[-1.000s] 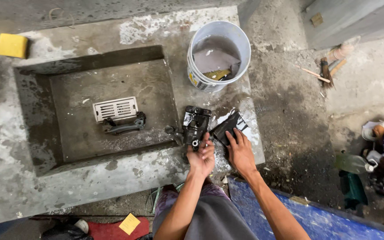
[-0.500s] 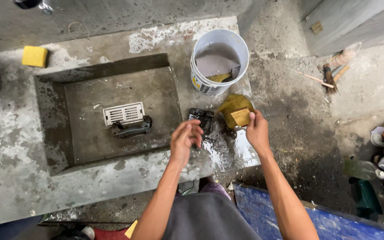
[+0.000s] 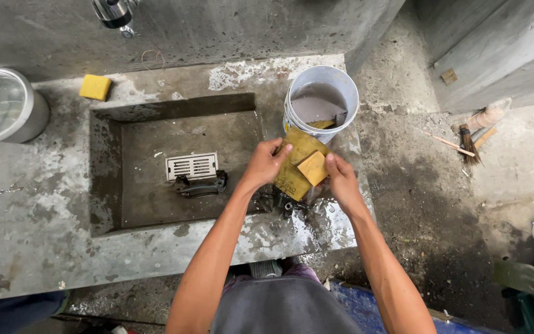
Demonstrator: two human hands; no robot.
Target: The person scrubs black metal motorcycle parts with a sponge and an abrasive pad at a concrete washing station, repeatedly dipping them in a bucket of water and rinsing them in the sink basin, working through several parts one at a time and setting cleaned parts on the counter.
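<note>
Bare forearms, no sleeves — grey shirt below, a purple edge showing.

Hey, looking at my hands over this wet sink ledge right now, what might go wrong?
The yellow sheet and small yellow block, held by your left hand and right hand, look wet, so either might slip onto the dark metal part below. The white bucket sits at the ledge's corner just beyond your hands; a bump might tip it.

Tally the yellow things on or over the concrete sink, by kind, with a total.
Yellow sponge on the ledge: 1
Yellow sheet, held by the left hand and right hand: 1
Small yellow block on that sheet: 1
Yellow piece inside the white bucket: 1
Total: 4
</note>
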